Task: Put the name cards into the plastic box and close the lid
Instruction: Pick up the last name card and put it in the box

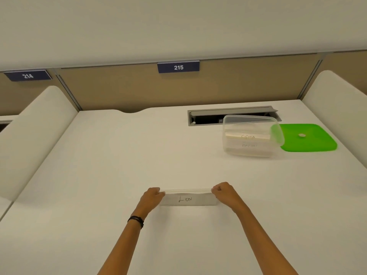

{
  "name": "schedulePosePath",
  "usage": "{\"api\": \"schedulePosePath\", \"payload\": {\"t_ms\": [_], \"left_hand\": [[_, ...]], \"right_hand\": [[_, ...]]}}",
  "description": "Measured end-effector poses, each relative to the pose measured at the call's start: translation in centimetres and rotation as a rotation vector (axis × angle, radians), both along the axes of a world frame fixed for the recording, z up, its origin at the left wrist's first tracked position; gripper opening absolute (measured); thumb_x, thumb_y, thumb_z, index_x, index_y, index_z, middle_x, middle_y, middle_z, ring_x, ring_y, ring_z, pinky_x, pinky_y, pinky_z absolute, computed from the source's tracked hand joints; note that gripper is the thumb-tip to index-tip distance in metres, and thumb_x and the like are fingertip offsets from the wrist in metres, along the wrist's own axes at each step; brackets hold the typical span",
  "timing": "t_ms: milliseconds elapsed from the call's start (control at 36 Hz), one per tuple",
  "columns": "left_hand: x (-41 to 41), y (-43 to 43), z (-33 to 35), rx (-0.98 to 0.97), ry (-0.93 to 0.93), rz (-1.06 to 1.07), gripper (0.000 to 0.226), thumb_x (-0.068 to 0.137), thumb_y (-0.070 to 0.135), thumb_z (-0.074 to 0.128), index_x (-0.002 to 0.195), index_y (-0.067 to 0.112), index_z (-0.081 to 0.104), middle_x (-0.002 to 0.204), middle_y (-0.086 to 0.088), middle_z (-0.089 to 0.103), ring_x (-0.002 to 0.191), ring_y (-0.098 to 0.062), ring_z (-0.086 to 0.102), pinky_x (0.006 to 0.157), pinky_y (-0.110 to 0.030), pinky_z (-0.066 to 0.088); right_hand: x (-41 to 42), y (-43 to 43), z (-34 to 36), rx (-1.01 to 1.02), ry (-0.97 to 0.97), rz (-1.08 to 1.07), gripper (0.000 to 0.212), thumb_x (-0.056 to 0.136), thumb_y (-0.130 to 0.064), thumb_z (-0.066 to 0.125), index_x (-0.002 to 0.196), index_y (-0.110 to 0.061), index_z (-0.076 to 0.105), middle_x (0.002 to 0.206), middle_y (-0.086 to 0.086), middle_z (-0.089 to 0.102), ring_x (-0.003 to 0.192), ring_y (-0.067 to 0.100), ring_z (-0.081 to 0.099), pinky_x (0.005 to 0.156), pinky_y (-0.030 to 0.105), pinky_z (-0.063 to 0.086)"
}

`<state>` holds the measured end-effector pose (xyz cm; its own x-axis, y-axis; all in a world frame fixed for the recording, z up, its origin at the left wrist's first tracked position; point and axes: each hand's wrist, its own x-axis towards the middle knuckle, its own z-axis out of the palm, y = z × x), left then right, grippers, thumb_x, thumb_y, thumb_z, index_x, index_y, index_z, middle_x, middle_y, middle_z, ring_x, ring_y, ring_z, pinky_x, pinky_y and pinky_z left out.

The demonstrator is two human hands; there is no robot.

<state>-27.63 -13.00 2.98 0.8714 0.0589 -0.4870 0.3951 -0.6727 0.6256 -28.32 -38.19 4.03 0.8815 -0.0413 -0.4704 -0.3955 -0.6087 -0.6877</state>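
A folded white name card (187,197) with "LION" written on it stands on the white desk in front of me. My left hand (152,197) pinches its left end and my right hand (224,193) pinches its right end, both at the top fold. Farther back on the right sits the clear plastic box (250,135), open, with two name cards inside; the upper one reads "SIGMA". The green lid (309,138) lies flat on the desk just right of the box, touching it.
A grey cable hatch (232,114) is recessed in the desk behind the box. White side dividers (37,132) rise at left and right. A beige back panel carries a "215" sign (178,67).
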Motion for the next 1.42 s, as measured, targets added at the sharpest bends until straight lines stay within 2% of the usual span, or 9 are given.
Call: {"api": "schedulePosePath", "payload": {"t_ms": [167, 222, 306, 500, 639, 722, 833, 1028, 1417], "left_hand": [[0.7, -0.4, 0.3, 0.028, -0.02, -0.004, 0.03, 0.096, 0.025, 0.047, 0.069, 0.036, 0.037, 0.072, 0.013, 0.04, 0.087, -0.017, 0.039, 0.067, -0.023, 0.031], [0.9, -0.8, 0.7, 0.008, -0.018, -0.017, 0.017, 0.096, 0.028, 0.048, 0.109, 0.029, 0.059, 0.106, 0.006, 0.061, 0.109, -0.023, 0.052, 0.091, -0.029, 0.039], [1.9, -1.9, 1.5, 0.01, -0.057, -0.019, 0.047, 0.096, 0.03, 0.049, 0.141, 0.017, 0.042, 0.14, -0.004, 0.051, 0.129, -0.021, 0.048, 0.107, -0.032, 0.035], [4.9, -6.2, 3.3, -0.008, -0.186, -0.084, 0.045, 0.096, 0.027, 0.049, 0.14, 0.021, 0.042, 0.14, -0.006, 0.051, 0.124, -0.023, 0.054, 0.101, -0.033, 0.042], [6.9, -9.4, 4.0, -0.051, -0.247, -0.115, 0.044, 0.096, 0.026, 0.049, 0.139, 0.022, 0.042, 0.139, -0.007, 0.052, 0.123, -0.023, 0.054, 0.1, -0.034, 0.044], [8.2, -11.3, 4.5, -0.073, -0.272, -0.135, 0.043, 0.096, 0.026, 0.049, 0.139, 0.022, 0.043, 0.139, -0.007, 0.052, 0.123, -0.024, 0.054, 0.1, -0.034, 0.045], [10.3, -13.9, 5.3, -0.096, -0.321, -0.172, 0.042, 0.097, 0.023, 0.048, 0.139, 0.02, 0.043, 0.14, -0.009, 0.051, 0.124, -0.027, 0.054, 0.099, -0.035, 0.047], [13.3, -17.5, 6.4, -0.113, -0.368, -0.227, 0.043, 0.098, 0.021, 0.047, 0.14, 0.017, 0.041, 0.143, -0.01, 0.049, 0.126, -0.029, 0.052, 0.101, -0.036, 0.047], [19.8, -23.3, 8.3, -0.12, -0.338, -0.32, 0.044, 0.097, 0.023, 0.047, 0.14, 0.019, 0.04, 0.142, -0.009, 0.048, 0.123, -0.026, 0.053, 0.101, -0.031, 0.043]], "right_hand": [[0.5, -0.5, 1.1, -0.014, -0.037, 0.011, 0.043, 0.086, -0.007, 0.043, 0.055, -0.021, 0.017, 0.057, 0.0, 0.018, 0.053, 0.013, 0.015, 0.052, 0.028, 0.011], [0.9, -0.9, 1.6, -0.025, -0.066, 0.008, 0.042, 0.087, -0.008, 0.044, 0.056, -0.021, 0.018, 0.058, 0.0, 0.019, 0.054, 0.013, 0.016, 0.052, 0.028, 0.013], [1.5, -1.9, 2.3, -0.055, -0.131, 0.0, 0.043, 0.088, -0.01, 0.045, 0.057, -0.021, 0.017, 0.058, 0.0, 0.017, 0.055, 0.014, 0.015, 0.052, 0.028, 0.012], [3.4, -5.5, 4.3, -0.123, -0.292, -0.077, 0.034, 0.088, -0.013, 0.046, 0.055, -0.009, 0.039, 0.058, 0.016, 0.028, 0.054, 0.029, 0.028, 0.05, 0.032, 0.028], [5.3, -8.9, 5.6, -0.153, -0.304, -0.123, 0.033, 0.091, -0.016, 0.045, 0.06, -0.01, 0.037, 0.059, 0.006, 0.037, 0.063, 0.023, 0.039, 0.054, 0.029, 0.027], [6.4, -10.9, 6.4, -0.166, -0.292, -0.152, 0.031, 0.094, -0.019, 0.045, 0.098, 0.004, 0.066, 0.091, 0.013, 0.069, 0.098, 0.036, 0.062, 0.075, 0.031, 0.046], [7.7, -13.1, 7.4, -0.179, -0.318, -0.194, 0.039, 0.095, -0.021, 0.047, 0.128, -0.003, 0.056, 0.135, 0.01, 0.058, 0.124, 0.027, 0.053, 0.098, 0.029, 0.041], [10.2, -16.7, 7.7, -0.208, -0.355, -0.262, 0.037, 0.093, -0.017, 0.048, 0.117, 0.009, 0.058, 0.123, 0.025, 0.062, 0.113, 0.036, 0.058, 0.097, 0.041, 0.046], [15.4, -21.9, 8.0, -0.233, -0.366, -0.315, 0.042, 0.094, -0.016, 0.048, 0.134, -0.003, 0.05, 0.139, 0.015, 0.052, 0.129, 0.029, 0.049, 0.106, 0.035, 0.037]]}}
